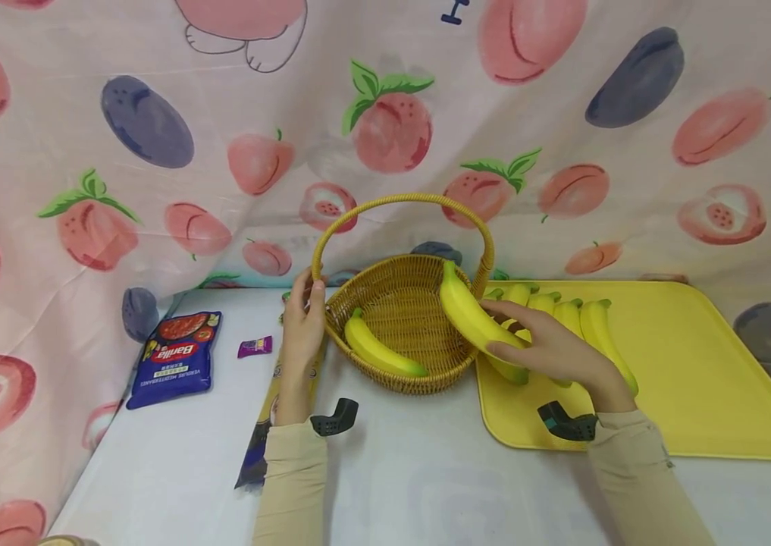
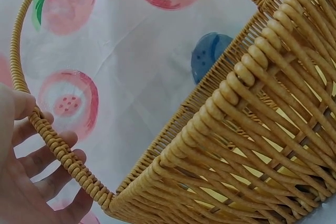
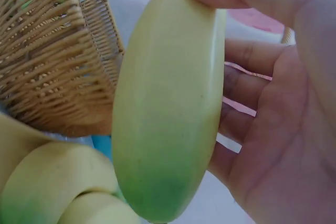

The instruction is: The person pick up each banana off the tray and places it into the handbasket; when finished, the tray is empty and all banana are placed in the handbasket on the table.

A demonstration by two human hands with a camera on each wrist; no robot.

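Note:
My right hand (image 1: 549, 341) holds a yellow banana (image 1: 472, 312) with a green tip, thumb on one side and fingers behind. The banana overlaps the right rim of a wicker basket (image 1: 412, 383) in the head view. Inside the basket lies another banana (image 1: 381, 350). My left hand (image 1: 303, 326) grips the foot of the basket's tall arched handle (image 2: 63, 153), thumb on one side and fingers curled round the other. Several more bananas (image 1: 600, 334) lie on a yellow tray (image 1: 699, 379), partly hidden behind my right hand.
Left of the basket lie a blue Barilla packet (image 1: 177, 360) and a small purple packet (image 1: 255, 346). A long yellow and dark packet (image 1: 258, 447) lies partly under my left forearm. A fruit-print cloth (image 1: 385, 174) hangs behind the white table (image 1: 426, 470).

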